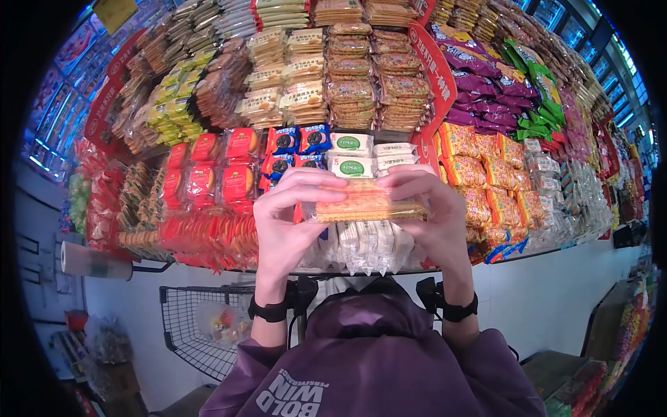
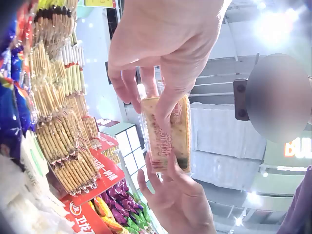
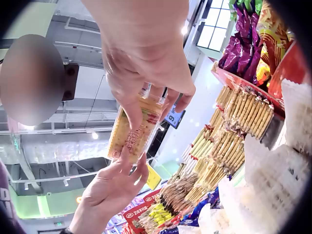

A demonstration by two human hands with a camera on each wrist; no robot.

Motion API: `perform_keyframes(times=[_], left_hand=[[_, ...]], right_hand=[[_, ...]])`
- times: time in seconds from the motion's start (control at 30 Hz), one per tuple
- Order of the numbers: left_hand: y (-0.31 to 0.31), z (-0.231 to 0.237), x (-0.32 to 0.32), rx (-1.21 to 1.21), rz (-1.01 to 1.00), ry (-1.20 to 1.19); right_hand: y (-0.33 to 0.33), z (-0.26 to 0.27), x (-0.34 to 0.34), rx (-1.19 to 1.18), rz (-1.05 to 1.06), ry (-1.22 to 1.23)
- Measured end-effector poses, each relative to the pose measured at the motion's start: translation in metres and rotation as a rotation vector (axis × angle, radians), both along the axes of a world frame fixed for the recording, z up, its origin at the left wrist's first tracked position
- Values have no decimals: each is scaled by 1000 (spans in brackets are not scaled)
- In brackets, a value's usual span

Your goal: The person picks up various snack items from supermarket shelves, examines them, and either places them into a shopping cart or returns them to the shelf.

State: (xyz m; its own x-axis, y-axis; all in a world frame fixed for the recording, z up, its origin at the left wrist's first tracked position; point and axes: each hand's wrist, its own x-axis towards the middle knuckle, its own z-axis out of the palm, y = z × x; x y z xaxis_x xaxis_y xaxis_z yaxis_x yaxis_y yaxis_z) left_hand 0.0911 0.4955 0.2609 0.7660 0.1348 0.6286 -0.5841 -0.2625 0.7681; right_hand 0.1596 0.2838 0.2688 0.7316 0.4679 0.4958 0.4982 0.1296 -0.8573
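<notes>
A clear-wrapped pack of crackers (image 1: 368,201) is held up level between both hands, in front of the snack display. My left hand (image 1: 288,212) grips its left end, thumb below and fingers over the top. On the other end, my right hand (image 1: 434,212) holds it the same way. Reddish print shows on the wrapper of the cracker pack (image 2: 165,136) in the left wrist view, where the left thumb presses across it. In the right wrist view the right thumb lies on the cracker pack (image 3: 136,129) too.
Just beyond the hands are white packets with green labels (image 1: 351,144), red packs (image 1: 240,182) and orange bags (image 1: 462,174). Purple bags (image 1: 479,83) fill the upper right. A wire shopping cart (image 1: 201,333) stands below left, and a plastic bag roll (image 1: 94,260) hangs at the left.
</notes>
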Motion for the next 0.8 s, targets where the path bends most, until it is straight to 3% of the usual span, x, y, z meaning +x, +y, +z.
perform_keyframes(times=[0.3,0.4,0.5,0.57,0.7,0.8], left_hand=[[3,8,2,99,-9,-145],[-21,22,-15,-220,51,151],[-35,32,-14,-420,36,210],[-32,22,-13,-408,42,234],[-36,22,-10,-456,75,270],[-37,20,-8,-502,110,258]], right_hand=[[-5,11,-1,-34,-49,-149],[-1,14,-11,37,-92,35],[2,18,-15,205,-22,272],[1,24,-20,253,-2,373],[-3,17,-15,239,-15,408],[-4,6,-10,287,-25,175]])
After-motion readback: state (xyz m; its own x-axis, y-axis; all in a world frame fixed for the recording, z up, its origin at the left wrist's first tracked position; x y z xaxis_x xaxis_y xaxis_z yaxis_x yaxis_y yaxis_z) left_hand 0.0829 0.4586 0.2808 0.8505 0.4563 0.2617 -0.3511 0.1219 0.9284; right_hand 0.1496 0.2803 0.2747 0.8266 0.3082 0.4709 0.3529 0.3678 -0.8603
